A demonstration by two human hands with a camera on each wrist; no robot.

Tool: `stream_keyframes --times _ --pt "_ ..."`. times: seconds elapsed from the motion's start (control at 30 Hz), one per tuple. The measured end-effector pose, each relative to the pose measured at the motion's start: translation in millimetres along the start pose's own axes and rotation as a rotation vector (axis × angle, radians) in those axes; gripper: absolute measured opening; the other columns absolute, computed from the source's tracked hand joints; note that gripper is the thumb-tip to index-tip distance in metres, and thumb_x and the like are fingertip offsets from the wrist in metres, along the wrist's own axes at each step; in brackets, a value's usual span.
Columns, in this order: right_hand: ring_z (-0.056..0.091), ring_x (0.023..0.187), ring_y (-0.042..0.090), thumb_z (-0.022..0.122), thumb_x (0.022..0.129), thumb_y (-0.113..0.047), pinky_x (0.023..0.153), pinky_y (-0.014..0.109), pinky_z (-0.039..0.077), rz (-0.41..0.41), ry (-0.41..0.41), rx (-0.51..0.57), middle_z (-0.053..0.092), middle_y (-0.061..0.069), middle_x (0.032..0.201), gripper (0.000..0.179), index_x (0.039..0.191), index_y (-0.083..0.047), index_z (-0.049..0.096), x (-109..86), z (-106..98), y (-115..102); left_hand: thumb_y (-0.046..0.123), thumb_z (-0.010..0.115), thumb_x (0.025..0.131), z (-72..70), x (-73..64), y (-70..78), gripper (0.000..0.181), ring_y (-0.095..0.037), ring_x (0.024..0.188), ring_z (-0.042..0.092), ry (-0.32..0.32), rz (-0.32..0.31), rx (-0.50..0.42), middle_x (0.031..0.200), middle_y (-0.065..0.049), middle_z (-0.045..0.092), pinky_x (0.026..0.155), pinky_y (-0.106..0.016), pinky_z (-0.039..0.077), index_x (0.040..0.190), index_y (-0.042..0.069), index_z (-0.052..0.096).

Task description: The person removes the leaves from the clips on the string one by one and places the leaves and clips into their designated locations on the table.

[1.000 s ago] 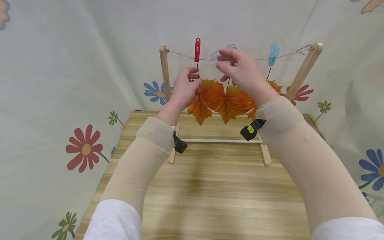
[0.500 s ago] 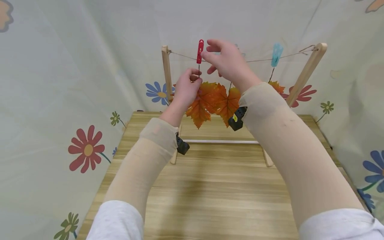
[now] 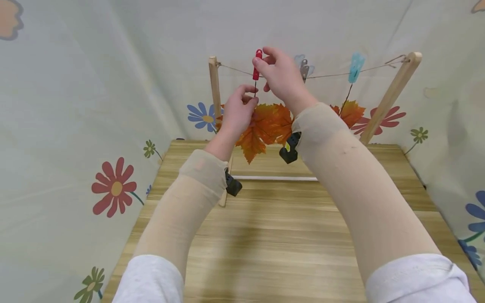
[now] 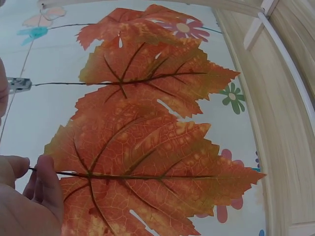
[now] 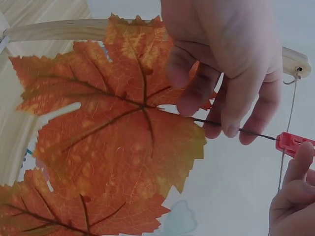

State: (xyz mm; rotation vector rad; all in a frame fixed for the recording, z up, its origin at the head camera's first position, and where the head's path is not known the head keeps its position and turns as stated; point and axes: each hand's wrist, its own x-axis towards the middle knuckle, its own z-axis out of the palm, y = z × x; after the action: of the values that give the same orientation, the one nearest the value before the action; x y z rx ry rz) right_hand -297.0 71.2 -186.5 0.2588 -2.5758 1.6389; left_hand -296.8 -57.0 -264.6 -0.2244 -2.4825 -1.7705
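Note:
A red clothespin [image 3: 256, 75] sits on the twine line, gripping the top of a dark leaf stem [image 5: 258, 134]. My right hand [image 3: 283, 78] pinches the clothespin between thumb and fingers at its upper part. Just below, my left hand [image 3: 238, 108] holds that stem between thumb and fingers. The orange maple leaf [image 4: 142, 167] hangs beneath it, with its veins facing the left wrist camera. Beside it hangs a second orange leaf [image 4: 147, 81] from a metal clip [image 4: 19, 84]. A light-blue clothespin [image 3: 356, 67] carries a third leaf [image 3: 350, 112] farther right.
Two wooden posts, left [image 3: 214, 84] and right [image 3: 392, 99], hold up the twine [image 3: 326, 76]. A white rod [image 3: 273, 178] joins the stand's feet low over the wooden table [image 3: 288, 235]. Floral-printed cloth [image 3: 151, 50] surrounds the table at the back and sides.
My right hand has moved left from beside the metal clip to the red clothespin and now pinches it. The left hand stays on the stem.

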Motion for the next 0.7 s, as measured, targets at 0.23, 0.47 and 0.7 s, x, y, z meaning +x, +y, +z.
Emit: stream_keyframes --times 0.23,0.47,0.7 --pt "0.053 0.072 0.018 0.052 0.095 -0.037 0.072 0.028 0.046 -0.014 0.004 -0.061 0.053 0.000 0.126 0.047 0.140 -0.023 0.044 0.4 0.8 -6.7 0.025 0.053 0.097 -3.2 3.7 -4.9 0.026 -0.022 0.068 0.056 0.006 0.005 0.034 0.103 -0.002 0.059 0.058 -0.029 0.052 0.123 0.022 0.055" --pt "0.052 0.072 0.020 0.052 0.096 -0.030 0.074 0.030 0.046 -0.071 0.013 -0.112 0.051 0.000 0.119 0.035 0.128 -0.018 0.051 -2.4 0.6 -6.7 0.026 0.053 0.097 -6.2 3.3 -7.7 0.027 -0.022 0.067 0.056 0.017 0.008 0.035 0.102 -0.002 0.060 0.058 -0.029 0.052 0.123 0.022 0.058" --pt "0.052 0.070 0.021 0.051 0.096 -0.027 0.069 0.028 0.044 -0.158 0.043 -0.201 0.051 -0.001 0.112 0.026 0.119 -0.015 0.052 -4.2 -2.6 -6.0 0.024 0.054 0.096 -5.7 1.9 -8.0 0.026 -0.021 0.062 0.057 0.017 0.026 0.040 0.101 -0.001 0.062 0.055 -0.027 0.051 0.121 0.020 0.060"
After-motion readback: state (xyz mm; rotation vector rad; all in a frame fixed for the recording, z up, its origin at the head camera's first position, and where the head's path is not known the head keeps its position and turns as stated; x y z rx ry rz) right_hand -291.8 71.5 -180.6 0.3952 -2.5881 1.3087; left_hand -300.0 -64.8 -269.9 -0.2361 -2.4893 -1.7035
